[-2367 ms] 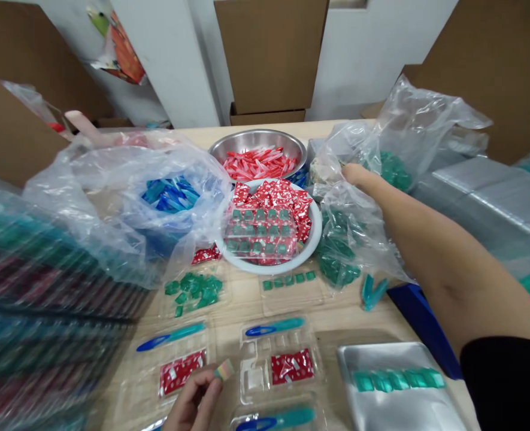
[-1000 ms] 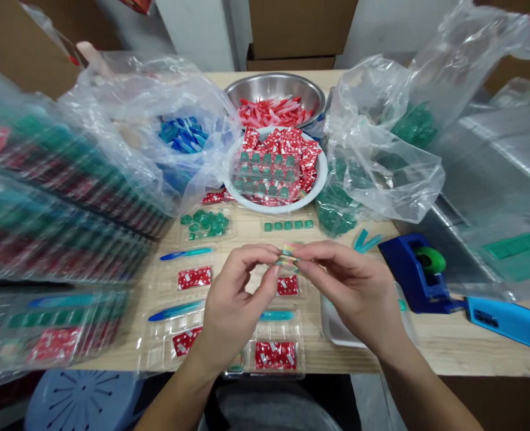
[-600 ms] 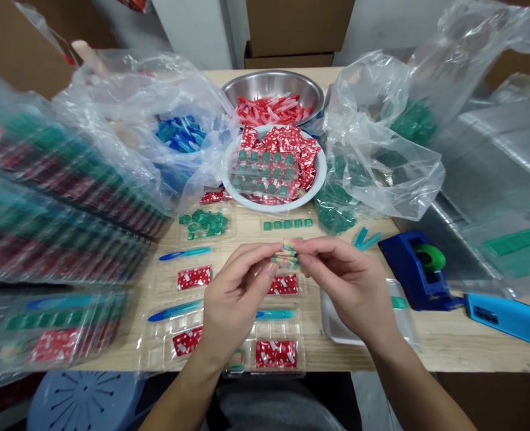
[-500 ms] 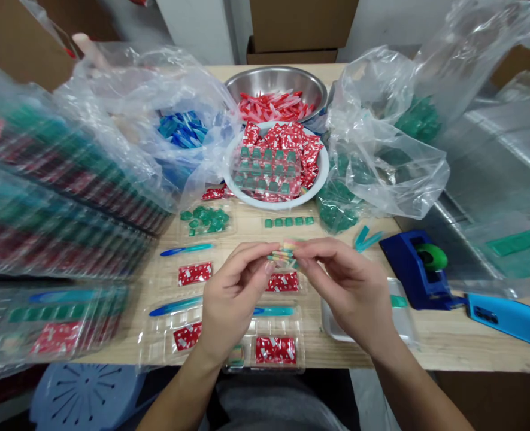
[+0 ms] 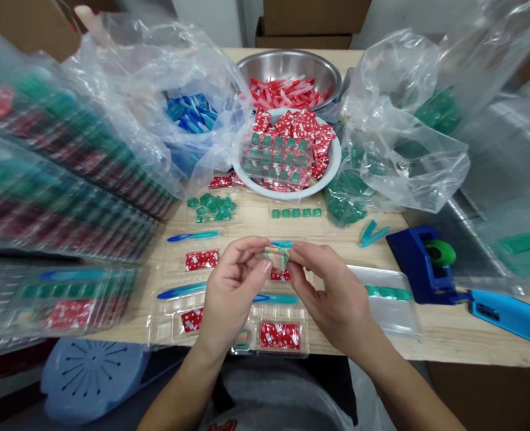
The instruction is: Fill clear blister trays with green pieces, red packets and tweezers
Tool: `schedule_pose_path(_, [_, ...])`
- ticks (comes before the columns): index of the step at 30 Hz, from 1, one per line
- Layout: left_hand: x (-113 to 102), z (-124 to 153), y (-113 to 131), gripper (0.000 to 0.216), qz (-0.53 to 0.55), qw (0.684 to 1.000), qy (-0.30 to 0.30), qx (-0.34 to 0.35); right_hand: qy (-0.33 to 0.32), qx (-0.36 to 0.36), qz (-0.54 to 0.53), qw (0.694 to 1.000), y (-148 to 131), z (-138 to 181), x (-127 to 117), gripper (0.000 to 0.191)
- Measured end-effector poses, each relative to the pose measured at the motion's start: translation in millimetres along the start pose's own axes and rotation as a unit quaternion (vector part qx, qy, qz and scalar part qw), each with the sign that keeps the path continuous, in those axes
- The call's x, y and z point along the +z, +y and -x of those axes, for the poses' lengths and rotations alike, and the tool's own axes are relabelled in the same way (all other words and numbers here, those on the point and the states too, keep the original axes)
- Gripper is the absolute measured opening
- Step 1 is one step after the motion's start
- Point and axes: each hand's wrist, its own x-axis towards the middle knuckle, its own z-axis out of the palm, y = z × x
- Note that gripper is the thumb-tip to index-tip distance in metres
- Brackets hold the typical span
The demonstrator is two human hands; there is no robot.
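Note:
Between my hands, above the trays, is a small striped piece (image 5: 276,258) in green, yellow and pink, with a bright blue strip along its top edge. My left hand (image 5: 232,293) pinches it from the left with thumb and fingers. From the right, the fingertips of my right hand (image 5: 336,293) close on its upper corner. What it is exactly is too small to tell. Beneath lie clear plastic trays holding red patterned packets (image 5: 279,336) and blue pens (image 5: 181,291). One front compartment holds a small greenish piece (image 5: 242,339). My left hand partly covers a tray.
Tall stacks of filled trays (image 5: 67,197) rise at the left. Behind stand a white bowl (image 5: 287,194) of red packets, a steel bowl (image 5: 336,75) of red pens and plastic bags (image 5: 408,161). A blue tape dispenser (image 5: 420,269) and blue phone (image 5: 511,317) lie right.
The striped piece has turned so its broad face and blue strip show. My right hand has shifted slightly left and lower around it. The view has moved a little.

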Motion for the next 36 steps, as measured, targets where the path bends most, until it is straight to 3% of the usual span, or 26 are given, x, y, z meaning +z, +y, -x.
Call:
schedule_pose_path(2, [-3.5, 1.2, -0.4, 0.020, -0.015, 1.000, 0.005, 0.006, 0.003, 0.036, -0.048, 0.998, -1.5, -0.8, -0.2, 0.050])
schedule_pose_path(6, [-7.6, 4.6, 0.8, 0.018, -0.053, 0.998, -0.013, 0.005, 0.045, 0.177, -0.159, 0.970, -4.7, -6.6, -1.7, 0.046])
schedule_pose_path(8, [-7.2, 5.9, 2.6, 0.014, -0.058, 0.998, -0.027, 0.020, 0.061, 0.201, -0.180, 0.961, -5.3, -9.7, -1.4, 0.041])
schedule_pose_path(13, [-4.3, 6.2, 7.9, 0.012, -0.130, 0.987, -0.027, 0.090, 0.035, 0.190, -0.139, 0.971, -5.4, -14.6, -1.6, 0.015])
schedule_pose_path(21, [-13.2, 9.6, 7.5, 0.025, -0.214, 0.965, -0.058, 0.142, -0.062, 0.124, -0.085, 0.987, -2.9, -15.3, -6.2, 0.030])
schedule_pose_path(27, [-14.4, 12.0, 7.6, 0.021, -0.244, 0.959, -0.026, 0.141, -0.081, 0.181, -0.122, 0.973, -5.6, -9.7, -7.0, 0.026])
schedule_pose_path(32, [-12.4, 13.5, 5.8, 0.023, -0.227, 0.967, -0.003, 0.117, -0.133, 0.142, -0.083, 0.977, -6.8, -10.7, -7.1, 0.035])
schedule_pose_path(36, [-32.8, 10.9, 0.7, 0.022, -0.206, 0.975, 0.039, 0.072, -0.145, 0.199, -0.103, 0.964, 17.0, -9.2, 9.7, 0.031])
